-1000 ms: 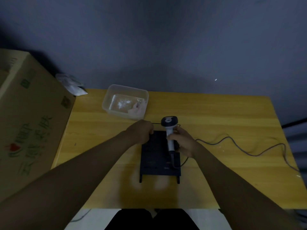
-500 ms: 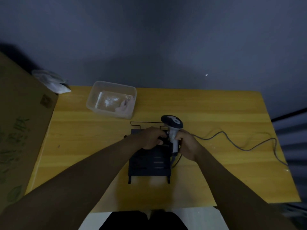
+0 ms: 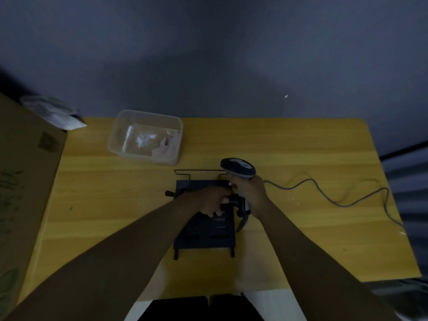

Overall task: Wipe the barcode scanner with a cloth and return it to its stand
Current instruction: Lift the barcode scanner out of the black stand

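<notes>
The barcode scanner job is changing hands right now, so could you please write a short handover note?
Right hand: gripping the barcode scanner by its handle, head up, at the stand's right edge.
Left hand: resting on the black stand, fingers curled at its knob.
Cloth: in the clear tub at the table's far side.
Done: cannot tell whether it was wiped.
Left: seat the scanner in the stand, mind the cable.

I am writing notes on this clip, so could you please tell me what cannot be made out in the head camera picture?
- Middle of the black stand: covered by the left hand, so what it grips is unclear.
- Barcode scanner handle: mostly hidden inside the right hand.
- Contents of the clear container: pale and blurred; whether it is the cloth is uncertain.
- Cable: runs off the table's right edge.
- Cardboard box: cut off by the left edge.
</notes>
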